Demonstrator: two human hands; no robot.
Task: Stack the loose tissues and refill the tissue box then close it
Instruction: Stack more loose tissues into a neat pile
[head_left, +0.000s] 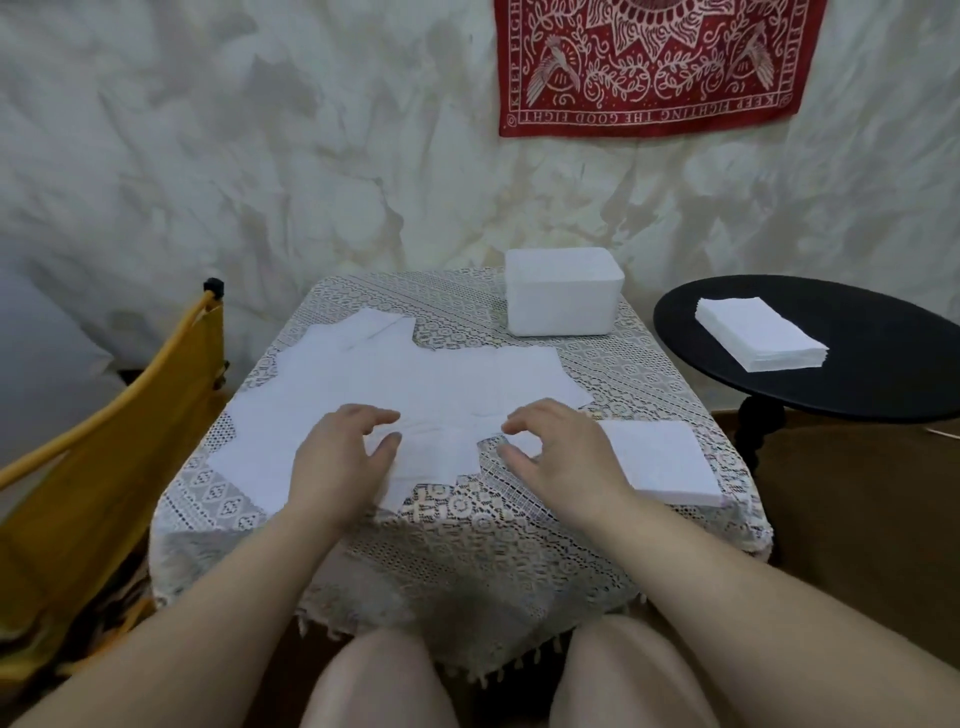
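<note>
Loose tissues (415, 384) spread flat across the lace-covered counter (467, 545) in front of the white tissue box (563, 291) at the far edge, left hand (340, 457) and right hand (563, 457) over the near sheets, fingers loosely curled, grasping nothing, small neat stack (660, 460) nearer than the box by the right edge, bare lace along the near edge.

white loose tissues (415, 384), white tissue box (563, 291), cream lace-patterned tablecloth (467, 545), black round side table (883, 374), red bandana (649, 62) printed with pale birds and leaves, mustard-yellow chair (104, 467)
</note>
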